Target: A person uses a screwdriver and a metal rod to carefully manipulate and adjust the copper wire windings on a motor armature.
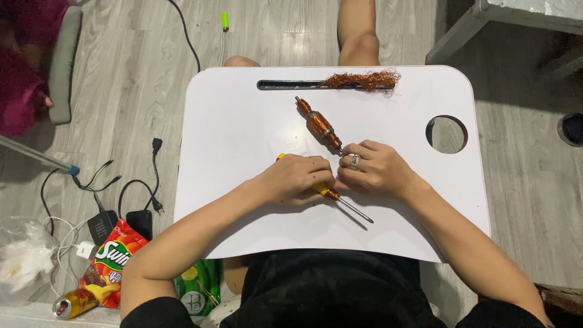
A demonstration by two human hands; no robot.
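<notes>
- Left hand (296, 180), centre of the frame: fingers curled closed around the yellow handle of a screwdriver (340, 202), which lies nearly flat on the worktop (243, 121); its steel shaft points toward the lower right.
- Right hand (376, 170), just right of centre, a ring on one finger: fingers bent and closed on the near shaft end of a motor armature (320, 125). Exactly how they pinch it is hidden.
- Motor armature: a copper-wound rotor lying diagonally, its far shaft end pointing to the upper left, its near end at the right hand, just above the screwdriver handle.
- Tangle of stripped copper wire (364, 79), upper centre, resting on the long slot at the far edge of the worktop, well apart from both hands.
- Round cut-out (447, 135), right side of the white worktop.
- Handling, as a judgement: the armature is best steadied firmly at its shaft while the screwdriver tip works low and away from the holding fingers, since a slip along the smooth windings could reach them.
- Floor (121, 91), left of the frame: cables, chargers, a snack bag and a can.
</notes>
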